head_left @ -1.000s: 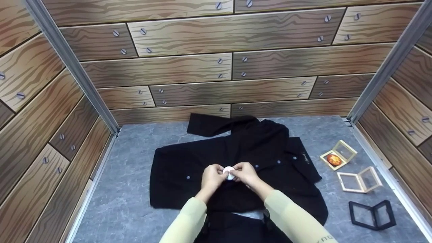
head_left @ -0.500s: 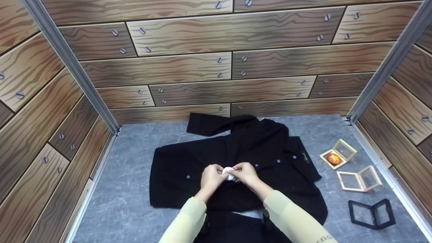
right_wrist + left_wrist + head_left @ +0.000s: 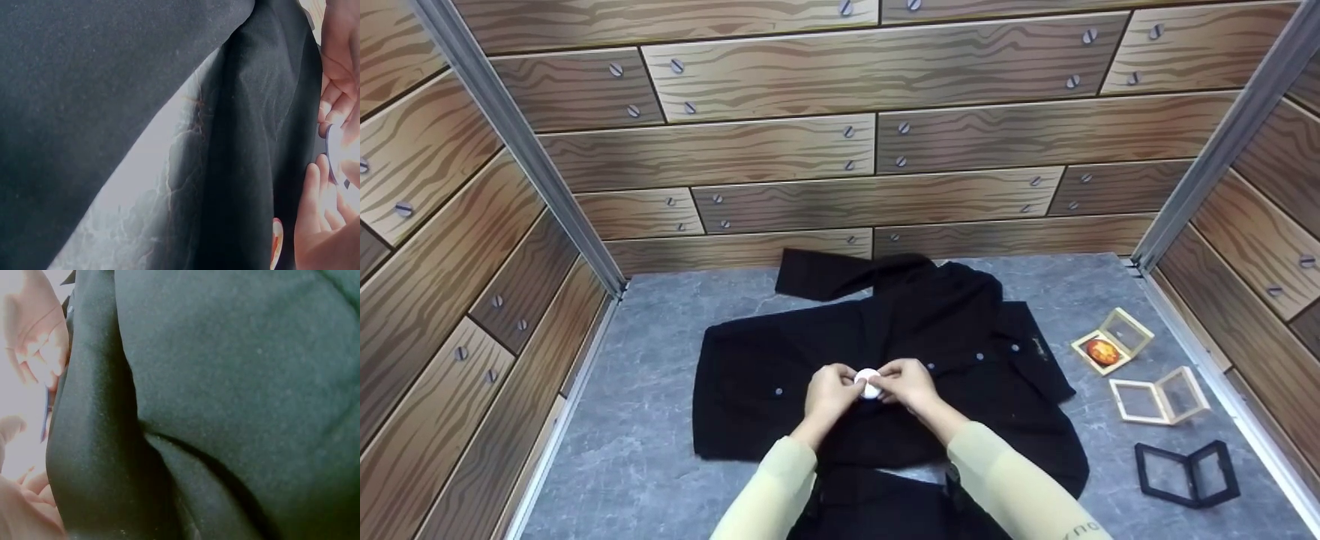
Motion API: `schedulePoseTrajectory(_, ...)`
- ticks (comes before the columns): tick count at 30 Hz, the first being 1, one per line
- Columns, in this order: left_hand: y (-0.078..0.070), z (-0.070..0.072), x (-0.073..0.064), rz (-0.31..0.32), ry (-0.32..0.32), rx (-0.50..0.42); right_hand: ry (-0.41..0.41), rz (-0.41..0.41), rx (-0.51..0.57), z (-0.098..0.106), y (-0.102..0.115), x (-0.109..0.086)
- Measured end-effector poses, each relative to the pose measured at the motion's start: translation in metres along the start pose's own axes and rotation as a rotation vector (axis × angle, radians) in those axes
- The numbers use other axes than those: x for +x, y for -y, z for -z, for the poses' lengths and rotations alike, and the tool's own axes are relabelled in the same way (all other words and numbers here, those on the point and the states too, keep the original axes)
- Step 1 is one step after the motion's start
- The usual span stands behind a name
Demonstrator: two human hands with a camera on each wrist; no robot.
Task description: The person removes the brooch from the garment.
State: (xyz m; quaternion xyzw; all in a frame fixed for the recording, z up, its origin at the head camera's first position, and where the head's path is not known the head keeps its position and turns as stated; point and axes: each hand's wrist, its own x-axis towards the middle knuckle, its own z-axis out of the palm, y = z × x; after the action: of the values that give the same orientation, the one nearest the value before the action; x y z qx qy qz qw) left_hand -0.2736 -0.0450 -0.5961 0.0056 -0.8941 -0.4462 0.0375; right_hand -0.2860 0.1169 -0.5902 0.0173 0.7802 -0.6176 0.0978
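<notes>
In the head view a white round disc (image 3: 868, 383) is pinched between both hands above a black button-front garment (image 3: 780, 352). My left hand (image 3: 831, 390) grips its left edge, thumb on the upper face. From the other side my right hand (image 3: 910, 386) holds it, its thumb also on top. Fingers cover part of the rim. The right wrist view catches the disc (image 3: 334, 152) nearly edge-on, with a bluish rim. Glare washes out the hands in the left wrist view, where black cloth (image 3: 236, 371) fills most of the picture.
On the grey marbled surface (image 3: 607, 420), to the right, lie a pale-yellow hinged case (image 3: 1112, 341) with an orange round thing inside, a light wooden hinged frame (image 3: 1159, 397) and a black hinged frame (image 3: 1187, 475). Wood-patterned walls (image 3: 795, 161) enclose the surface.
</notes>
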Motion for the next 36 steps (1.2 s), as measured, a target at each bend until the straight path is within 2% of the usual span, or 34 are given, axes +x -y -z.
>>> schedulePoseTrajectory(8,0.0012,0.0033,0.0010,0.021,0.026,-0.077,-0.008,-0.031,0.047,0.0017,-0.0023,0.0024)
schedulePoseTrajectory(23,0.0026,0.0043,0.0008,0.006,0.008,-0.063,0.025,-0.002,0.071,0.0027,0.0023,-0.0011)
schedulePoseTrajectory(36,0.0022,0.0044,-0.0006,0.003,0.039,-0.125,-0.007,0.019,0.039,0.0047,0.0016,-0.0030)
